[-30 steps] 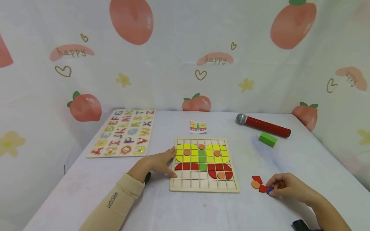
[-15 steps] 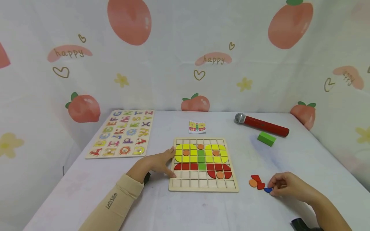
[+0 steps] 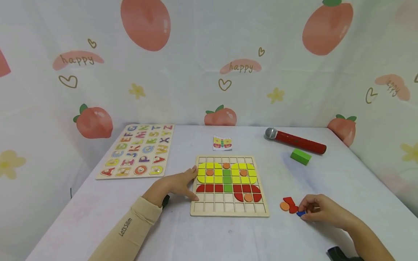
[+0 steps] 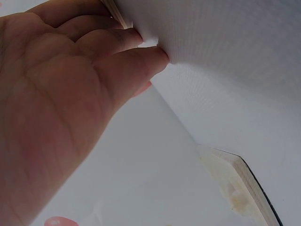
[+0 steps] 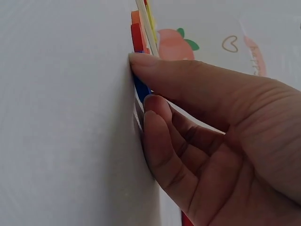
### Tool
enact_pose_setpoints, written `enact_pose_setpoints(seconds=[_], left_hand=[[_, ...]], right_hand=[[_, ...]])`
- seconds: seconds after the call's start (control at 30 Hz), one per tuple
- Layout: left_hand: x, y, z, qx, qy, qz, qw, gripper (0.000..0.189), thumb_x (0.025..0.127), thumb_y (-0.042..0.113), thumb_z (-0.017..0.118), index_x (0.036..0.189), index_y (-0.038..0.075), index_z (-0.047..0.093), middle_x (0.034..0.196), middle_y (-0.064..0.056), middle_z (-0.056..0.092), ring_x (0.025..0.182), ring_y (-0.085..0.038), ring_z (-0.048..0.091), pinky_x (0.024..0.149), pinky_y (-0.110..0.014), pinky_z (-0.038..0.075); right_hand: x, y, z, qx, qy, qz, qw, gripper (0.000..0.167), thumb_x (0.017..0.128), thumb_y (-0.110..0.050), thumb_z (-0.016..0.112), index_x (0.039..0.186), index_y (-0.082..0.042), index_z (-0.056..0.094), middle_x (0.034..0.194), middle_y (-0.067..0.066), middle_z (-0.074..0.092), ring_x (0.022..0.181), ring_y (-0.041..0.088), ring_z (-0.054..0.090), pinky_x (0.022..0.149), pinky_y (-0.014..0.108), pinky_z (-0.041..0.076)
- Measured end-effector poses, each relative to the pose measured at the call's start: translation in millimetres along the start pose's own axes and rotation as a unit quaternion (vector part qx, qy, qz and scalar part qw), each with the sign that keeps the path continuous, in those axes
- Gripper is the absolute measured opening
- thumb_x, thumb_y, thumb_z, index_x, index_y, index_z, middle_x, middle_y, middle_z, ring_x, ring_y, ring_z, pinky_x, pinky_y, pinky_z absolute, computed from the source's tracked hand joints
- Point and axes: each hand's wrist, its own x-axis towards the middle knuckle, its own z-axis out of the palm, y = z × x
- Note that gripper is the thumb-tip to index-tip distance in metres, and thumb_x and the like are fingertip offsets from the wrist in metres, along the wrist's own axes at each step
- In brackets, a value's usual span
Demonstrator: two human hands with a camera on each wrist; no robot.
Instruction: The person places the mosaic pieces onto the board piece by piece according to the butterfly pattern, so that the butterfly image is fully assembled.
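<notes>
A wooden grid board lies mid-table, with yellow, red, green and orange flat pieces set in it as a butterfly. My left hand rests against its left edge, thumb and fingers spread apart. In the left wrist view those fingers reach down to the white tabletop. Right of the board, my right hand pinches a small blue piece at the table surface. The right wrist view shows the blue piece between thumb and fingertips. Close by lie two red pieces and an orange disc.
A small butterfly picture card lies behind the board. An alphabet puzzle board is at the back left. A red microphone and a green block sit at the back right. A patterned curtain closes off the rear.
The blue piece has turned in my right hand's fingers and shifted slightly left, towards the red pieces. My left hand stays at the board's edge. The head view has swung slightly.
</notes>
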Motion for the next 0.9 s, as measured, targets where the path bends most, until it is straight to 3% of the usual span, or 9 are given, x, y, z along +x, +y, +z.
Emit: enact_pose_setpoints(seconds=[0.43, 0.7, 0.9], left_hand=[[0.2, 0.1, 0.0, 0.004, 0.003, 0.003, 1.0000, 0.106, 0.071, 0.038, 0.079, 0.150, 0.007, 0.015, 0.158, -0.007, 0.006, 0.146, -0.024, 0.008, 0.118, -0.043, 0.016], [2.1, -3.3, 1.3, 0.000, 0.002, 0.010, 1.0000, 0.106, 0.071, 0.039, 0.079, 0.150, 0.007, 0.015, 0.158, -0.007, 0.004, 0.146, -0.024, 0.007, 0.118, -0.043, 0.016], [2.1, -3.5, 0.5, 0.000, 0.000, 0.011, 0.9999, 0.106, 0.071, 0.039, 0.079, 0.150, 0.007, 0.014, 0.159, -0.007, 0.004, 0.146, -0.024, 0.007, 0.118, -0.043, 0.016]], right_hand=[[1.1, 0.7, -0.1, -0.003, -0.015, -0.030, 0.9994, 0.016, 0.084, -0.013, 0.068, 0.092, 0.000, 0.063, 0.083, -0.009, 0.060, 0.072, 0.000, 0.052, 0.064, 0.016, 0.047], [0.7, -6.6, 0.9, 0.000, -0.032, 0.011, 0.9994, 0.022, 0.084, -0.022, 0.068, 0.095, -0.004, 0.061, 0.086, -0.003, 0.059, 0.076, 0.002, 0.051, 0.069, 0.015, 0.047], [1.2, -10.0, 1.9, 0.007, -0.049, 0.010, 0.9987, 0.024, 0.084, -0.023, 0.068, 0.095, -0.003, 0.062, 0.087, -0.003, 0.060, 0.076, 0.002, 0.052, 0.068, 0.016, 0.048]])
